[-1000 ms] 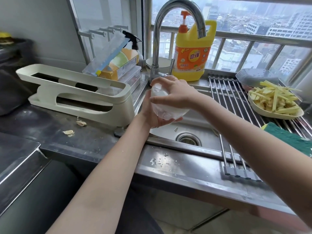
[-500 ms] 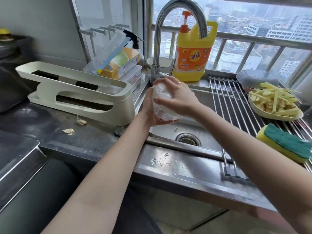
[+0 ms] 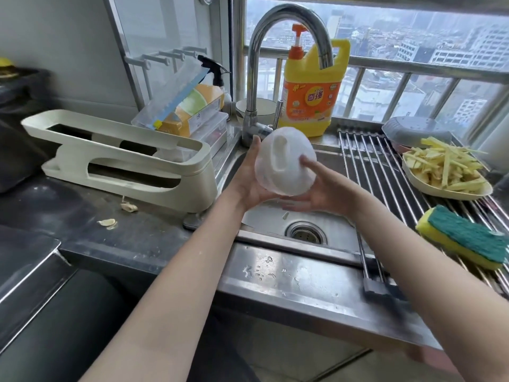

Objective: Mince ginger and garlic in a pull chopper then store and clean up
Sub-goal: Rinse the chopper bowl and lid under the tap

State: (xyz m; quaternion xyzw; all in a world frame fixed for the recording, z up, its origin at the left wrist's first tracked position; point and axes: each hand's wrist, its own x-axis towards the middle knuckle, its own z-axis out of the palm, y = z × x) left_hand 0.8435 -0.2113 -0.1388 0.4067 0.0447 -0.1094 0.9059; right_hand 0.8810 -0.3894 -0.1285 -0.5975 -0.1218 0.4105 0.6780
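Nearest us, the wet steel front rim of the sink, droplets scattered on it, drain at centre. At 9 o'clock a dark countertop with garlic skins and a cream rack; at 3 o'clock a yellow-green sponge lies on the roll-up drying rack, a plate of pale vegetable strips beyond it. Both forearms reach in over the basin. The left hand cups the chopper lid from the side, fingers curled behind it; the right hand cradles it from beneath, thumb pressed on its dome. The lid (white, translucent, recessed pull handle facing us) sits mid-air above the drain. At 12 o'clock, the faucet, yellow detergent bottle, window and city.
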